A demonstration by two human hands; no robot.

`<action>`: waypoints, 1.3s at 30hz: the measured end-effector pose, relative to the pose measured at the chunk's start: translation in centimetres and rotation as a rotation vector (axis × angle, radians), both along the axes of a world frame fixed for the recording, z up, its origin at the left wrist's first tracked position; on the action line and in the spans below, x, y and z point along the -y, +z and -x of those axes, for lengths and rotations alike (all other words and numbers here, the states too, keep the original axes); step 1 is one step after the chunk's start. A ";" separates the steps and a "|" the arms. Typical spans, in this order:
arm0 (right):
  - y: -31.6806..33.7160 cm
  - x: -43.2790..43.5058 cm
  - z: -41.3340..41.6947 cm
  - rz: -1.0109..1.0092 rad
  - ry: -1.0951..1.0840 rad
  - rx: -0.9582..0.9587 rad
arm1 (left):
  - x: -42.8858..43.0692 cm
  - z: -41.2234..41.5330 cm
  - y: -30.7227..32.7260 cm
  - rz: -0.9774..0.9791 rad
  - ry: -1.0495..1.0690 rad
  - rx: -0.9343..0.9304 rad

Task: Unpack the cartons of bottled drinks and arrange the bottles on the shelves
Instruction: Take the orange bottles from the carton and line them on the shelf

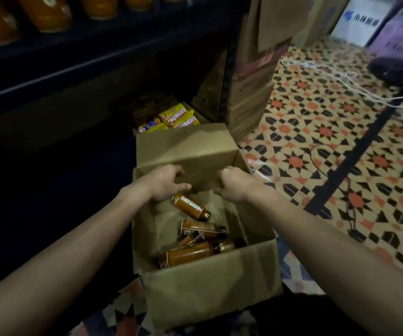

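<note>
Open carton [210, 294] on the floor [317, 141], centre, just right of the shelf unit [74, 57]. In the carton: four bottles lying on their sides, one [190, 207] toward the far end, one [201, 228] mid, a small one [190, 240] wedged just nearer, and one [195, 254] against the near wall. Left hand [165, 183] and right hand [233, 184] side by side at the carton's far wall, fingers curled on it. Behind the carton, snack packs [173, 116] low under the shelf. Row of bottles [45, 13] on the upper shelf, far left. Tall cardboard boxes [256, 81] behind, right of the unit. Cords [336, 76] across the floor to the right.
</note>
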State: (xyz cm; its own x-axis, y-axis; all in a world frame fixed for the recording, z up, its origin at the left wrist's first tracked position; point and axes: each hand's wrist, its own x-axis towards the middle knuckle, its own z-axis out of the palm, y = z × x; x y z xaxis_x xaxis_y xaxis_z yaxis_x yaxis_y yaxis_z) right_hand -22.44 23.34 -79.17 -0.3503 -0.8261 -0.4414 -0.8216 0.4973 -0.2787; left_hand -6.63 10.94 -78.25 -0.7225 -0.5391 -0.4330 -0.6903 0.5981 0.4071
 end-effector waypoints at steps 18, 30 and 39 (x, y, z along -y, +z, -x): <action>-15.5 0.1 -0.3 -0.469 -0.084 0.350 | 0.6 -0.2 -12.7 -0.271 -0.045 0.265; -14.2 0.2 1.2 -0.473 -0.112 0.333 | -0.7 -2.0 -14.1 -0.241 -0.034 0.255; -10.0 -0.3 2.1 -0.218 -0.086 0.087 | -4.7 -1.1 -15.5 -0.348 -0.140 0.238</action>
State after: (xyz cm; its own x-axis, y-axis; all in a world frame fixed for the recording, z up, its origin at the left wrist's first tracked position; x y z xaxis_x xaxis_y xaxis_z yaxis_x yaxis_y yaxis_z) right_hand -24.59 23.66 -89.20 -0.3683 -0.6768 -0.6374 -0.7509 0.6208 -0.2252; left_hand -5.51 15.66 -93.70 -0.6362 -0.2353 -0.7348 -0.7112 0.5480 0.4403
